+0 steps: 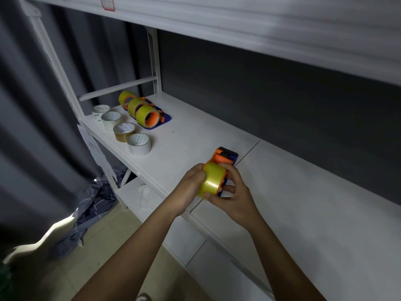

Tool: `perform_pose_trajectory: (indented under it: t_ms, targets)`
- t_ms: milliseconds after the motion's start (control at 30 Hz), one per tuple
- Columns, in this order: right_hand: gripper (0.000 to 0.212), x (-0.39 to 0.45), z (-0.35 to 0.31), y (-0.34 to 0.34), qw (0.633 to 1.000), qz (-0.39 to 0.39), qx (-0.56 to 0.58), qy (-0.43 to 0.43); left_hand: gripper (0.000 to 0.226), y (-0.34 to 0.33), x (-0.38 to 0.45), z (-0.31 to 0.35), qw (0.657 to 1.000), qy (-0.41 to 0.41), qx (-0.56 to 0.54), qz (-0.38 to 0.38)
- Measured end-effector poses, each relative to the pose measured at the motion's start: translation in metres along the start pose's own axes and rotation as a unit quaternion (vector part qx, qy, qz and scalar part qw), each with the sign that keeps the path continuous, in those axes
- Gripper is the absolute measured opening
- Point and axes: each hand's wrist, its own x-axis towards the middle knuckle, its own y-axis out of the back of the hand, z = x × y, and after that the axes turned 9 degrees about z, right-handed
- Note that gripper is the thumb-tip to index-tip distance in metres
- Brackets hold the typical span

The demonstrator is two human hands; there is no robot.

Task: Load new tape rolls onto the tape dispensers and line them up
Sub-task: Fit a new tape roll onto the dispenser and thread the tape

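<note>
Head view: left hand (192, 185) and right hand (231, 192) each hold a grip on the yellow tape roll (211, 181), seated on the orange-blue dispenser (225, 158) above the shelf (303, 192). Pushed askew, the roll could jam on the hub.

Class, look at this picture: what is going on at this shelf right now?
A person holds a yellow tape roll on an orange and blue dispenser with both hands, left hand and right hand, over the white shelf. Three loaded dispensers already stand in a row at the far end, beside four loose rolls.
</note>
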Motion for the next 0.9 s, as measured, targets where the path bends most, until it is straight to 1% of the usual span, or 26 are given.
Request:
perform_pose_trajectory:
  t_ms: [167,267,333,433,500,600,733,833,900]
  targets:
    - [0.074,0.0018,0.0017,0.0002,1.0,0.014,-0.025,-0.012,0.027,0.001,0.0007,0.0005,1.0,0.0,-0.002,-0.009]
    - [0.084,0.0009,0.002,-0.0016,0.999,0.002,-0.048,-0.012,0.026,0.0019,0.0017,-0.0007,1.0,0.0,-0.011,-0.008]
    - [0.092,-0.001,0.0023,-0.0043,0.998,-0.006,-0.057,0.016,0.026,0.0025,0.0034,-0.0002,1.0,0.001,-0.018,0.0]
    - [0.089,-0.0015,0.0043,-0.0077,0.994,0.027,-0.08,0.066,0.024,0.0028,0.0056,0.0027,1.0,0.0,-0.022,0.006]
    - [0.087,-0.0002,0.0027,-0.0086,0.995,0.04,-0.07,0.054,0.031,0.0024,0.0055,0.0039,1.0,-0.005,-0.011,0.012]
    - [0.083,0.0027,0.0008,-0.0074,0.999,0.035,-0.033,0.021,0.033,0.0016,0.0045,0.0051,1.0,-0.014,-0.001,0.018]
    - [0.081,0.0049,-0.0006,-0.0057,0.998,0.032,-0.053,0.006,0.033,0.0023,0.0037,0.0057,1.0,-0.02,-0.003,0.014]
    - [0.074,0.0055,-0.0017,-0.0051,0.997,0.043,-0.055,-0.024,0.034,0.0038,0.0029,0.0042,1.0,-0.019,0.004,0.006]
    - [0.079,0.0042,-0.0037,-0.006,0.998,0.041,-0.051,-0.024,0.033,0.0054,0.0034,0.003,1.0,-0.016,0.007,0.014]
